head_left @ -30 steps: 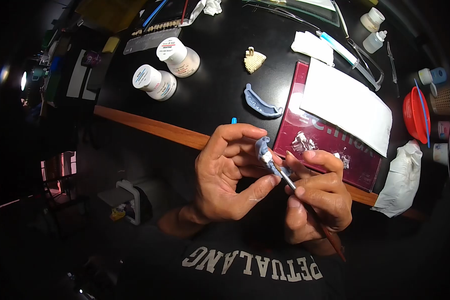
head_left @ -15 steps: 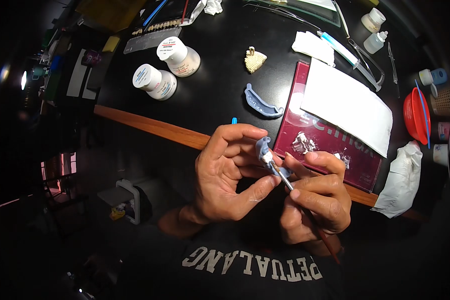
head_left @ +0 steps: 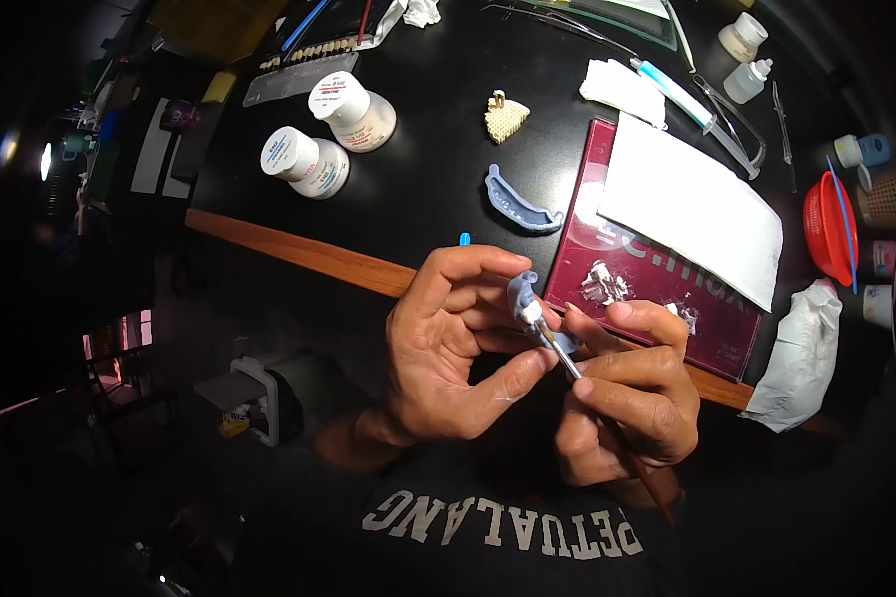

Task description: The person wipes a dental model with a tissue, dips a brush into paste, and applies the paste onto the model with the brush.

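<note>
My left hand (head_left: pixel 448 348) is closed on a blue-grey dental model (head_left: pixel 521 289), pinched between the fingertips and thumb above the table's front edge. A small white mass (head_left: pixel 533 313) sits on the model. My right hand (head_left: pixel 632 393) grips a thin brush (head_left: pixel 564 358) with a metal ferrule and a dark red handle. The brush tip meets the model at the white mass, or lies just in front of it. Part of the model is hidden behind the fingers and brush.
A dark red glass slab (head_left: pixel 584 224) bears smears of white paste (head_left: pixel 604 285) and folded white paper (head_left: pixel 687 214). Beyond my hands lie a curved blue-grey mould (head_left: pixel 520 206) and a honeycomb firing tray (head_left: pixel 506 121). Two powder jars (head_left: pixel 307 164) stand left; a red bowl (head_left: pixel 828 224) is right.
The view has shifted very slightly. Both hands keep their hold, and the brush stays at the white mass on the model.
</note>
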### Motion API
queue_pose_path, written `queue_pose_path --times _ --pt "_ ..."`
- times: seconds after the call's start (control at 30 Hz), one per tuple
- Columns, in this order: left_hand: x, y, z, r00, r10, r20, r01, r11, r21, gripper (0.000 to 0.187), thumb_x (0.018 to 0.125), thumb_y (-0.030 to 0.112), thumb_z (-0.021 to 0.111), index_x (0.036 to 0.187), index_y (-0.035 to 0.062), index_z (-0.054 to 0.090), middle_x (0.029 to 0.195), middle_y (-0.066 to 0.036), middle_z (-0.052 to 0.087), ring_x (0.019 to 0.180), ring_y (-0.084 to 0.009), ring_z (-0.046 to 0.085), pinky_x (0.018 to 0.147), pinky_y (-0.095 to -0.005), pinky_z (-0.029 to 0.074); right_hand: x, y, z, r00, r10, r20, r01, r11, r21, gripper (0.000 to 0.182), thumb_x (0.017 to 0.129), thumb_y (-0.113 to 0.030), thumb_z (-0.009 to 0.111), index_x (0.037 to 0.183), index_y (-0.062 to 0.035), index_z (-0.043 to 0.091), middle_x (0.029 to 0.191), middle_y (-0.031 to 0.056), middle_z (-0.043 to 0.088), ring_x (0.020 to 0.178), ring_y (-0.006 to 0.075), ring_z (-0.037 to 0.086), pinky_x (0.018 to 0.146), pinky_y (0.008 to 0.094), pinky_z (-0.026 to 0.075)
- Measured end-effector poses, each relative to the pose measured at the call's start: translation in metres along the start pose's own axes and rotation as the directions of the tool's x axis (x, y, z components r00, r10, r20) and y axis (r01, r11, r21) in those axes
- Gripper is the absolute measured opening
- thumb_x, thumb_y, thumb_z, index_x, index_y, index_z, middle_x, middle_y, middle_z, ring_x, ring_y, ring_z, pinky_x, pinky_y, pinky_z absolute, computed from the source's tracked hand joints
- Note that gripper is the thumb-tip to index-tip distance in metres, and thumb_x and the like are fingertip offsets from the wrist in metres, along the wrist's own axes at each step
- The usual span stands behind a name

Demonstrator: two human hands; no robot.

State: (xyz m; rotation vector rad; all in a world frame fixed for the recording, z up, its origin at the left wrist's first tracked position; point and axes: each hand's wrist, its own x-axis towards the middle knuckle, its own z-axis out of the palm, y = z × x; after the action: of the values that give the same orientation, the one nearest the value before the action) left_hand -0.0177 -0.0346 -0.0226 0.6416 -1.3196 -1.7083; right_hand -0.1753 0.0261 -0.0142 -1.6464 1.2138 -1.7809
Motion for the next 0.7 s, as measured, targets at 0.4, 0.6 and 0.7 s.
queue_pose_path --times 0.4,0.6,0.7 --pt "-0.0002 0.0001 0.0007 1.000 0.004 -0.003 -0.004 1.000 -0.007 0.059 0.080 -0.012 0.069 0.130 -0.0041 0.038 0.106 -0.017 0.062 0.104 -0.0191 0.066 0.089 -0.0306 0.059 -0.0007 0.0008 -0.0001 1.000 -0.012 -0.008 0.012 1.000 -0.014 0.025 0.067 0.013 0.064 0.087 -0.0017 0.068 0.087 0.0111 0.062 0.108 0.0333 0.059 0.086 0.0433 0.063" --pt "-0.0001 0.0005 0.0009 1.000 0.006 -0.003 -0.006 1.000 -0.018 0.058 0.080 -0.013 0.069 0.129 -0.0042 0.040 0.107 -0.015 0.062 0.104 -0.0182 0.066 0.089 -0.0303 0.059 -0.0005 0.0015 0.0002 1.000 -0.023 -0.010 0.023 1.000 -0.014 0.024 0.068 0.013 0.064 0.087 -0.0014 0.067 0.086 0.0113 0.062 0.108 0.0337 0.059 0.086 0.0438 0.063" --pt "0.0002 0.0010 0.0004 1.000 0.002 0.003 -0.002 1.000 0.005 0.061 0.080 -0.013 0.069 0.130 -0.0037 0.036 0.106 -0.018 0.063 0.104 -0.0204 0.066 0.090 -0.0304 0.059 -0.0009 0.0020 -0.0005 1.000 -0.023 -0.019 0.023 1.000 0.013 0.022 0.070 0.011 0.066 0.089 -0.0012 0.065 0.086 0.0119 0.062 0.107 0.0339 0.059 0.085 0.0440 0.063"
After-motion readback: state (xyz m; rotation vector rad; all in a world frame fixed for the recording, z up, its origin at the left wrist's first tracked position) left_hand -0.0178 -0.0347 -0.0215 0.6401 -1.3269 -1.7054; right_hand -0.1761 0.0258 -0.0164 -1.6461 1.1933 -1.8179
